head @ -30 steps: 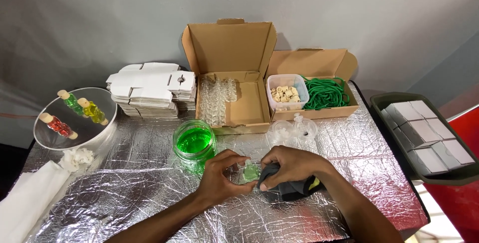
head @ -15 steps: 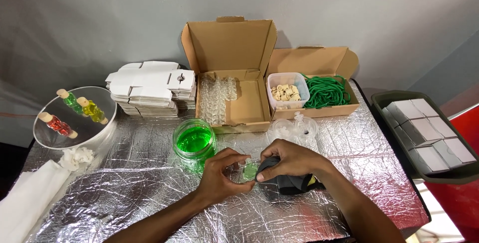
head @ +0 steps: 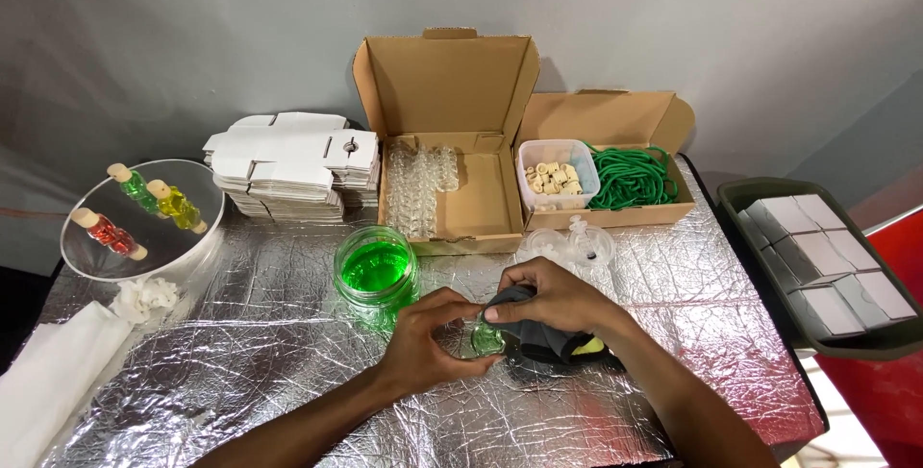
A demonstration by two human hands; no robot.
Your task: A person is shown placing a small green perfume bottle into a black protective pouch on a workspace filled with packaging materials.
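- The small glass bottle [head: 486, 337] sits low in the centre of the frame, just above the foil-covered surface [head: 240, 372]; it is clear with green liquid inside, and my fingers hide much of it.
- My left hand [head: 428, 338] comes in from the lower left, curled around the bottle, thumb and fingers closed on its side.
- My right hand [head: 548, 300] reaches in from the lower right, its fingertips pinched together at the bottle's top; I cannot tell what they grip there.
- Under my right hand lies a dark cloth [head: 548, 343] with a yellow bit showing at its right.
- A jar of green liquid [head: 376, 273] stands just left of my hands, toward the centre of the frame.
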